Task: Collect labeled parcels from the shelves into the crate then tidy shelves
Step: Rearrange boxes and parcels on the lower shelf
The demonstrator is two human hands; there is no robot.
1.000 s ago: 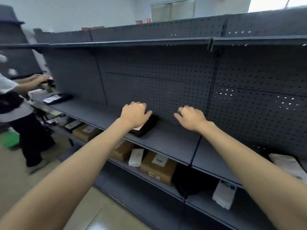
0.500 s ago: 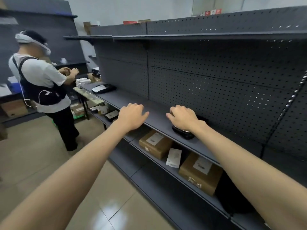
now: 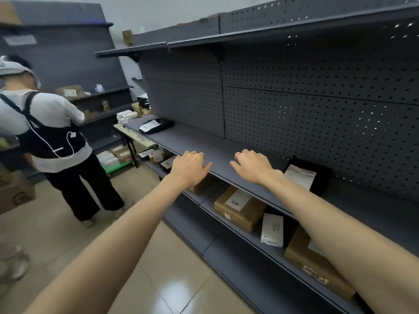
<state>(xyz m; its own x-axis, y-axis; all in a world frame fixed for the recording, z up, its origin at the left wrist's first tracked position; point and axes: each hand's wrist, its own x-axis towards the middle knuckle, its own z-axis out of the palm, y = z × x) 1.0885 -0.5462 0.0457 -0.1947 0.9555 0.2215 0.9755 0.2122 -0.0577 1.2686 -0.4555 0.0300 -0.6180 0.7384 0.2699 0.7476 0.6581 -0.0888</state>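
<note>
Both arms out over middle shelf (image 3: 181, 141). Left hand (image 3: 189, 167) at front edge, fingers loosely curled, holding nothing. Right hand (image 3: 251, 166) same, palm down, empty (likely between picks). Black labeled parcel (image 3: 315, 177) lies just right of right hand, near back panel. 2nd black parcel (image 3: 156, 126) at shelf's far left end. Brown boxes (image 3: 240, 208) on lower shelf. No crate visible.

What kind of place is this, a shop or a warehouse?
Most likely a parcel storeroom or small warehouse. Long grey metal shelves with pegboard backs line the room, holding brown boxes and black bags with printed labels. A second person works at another shelf.
</note>
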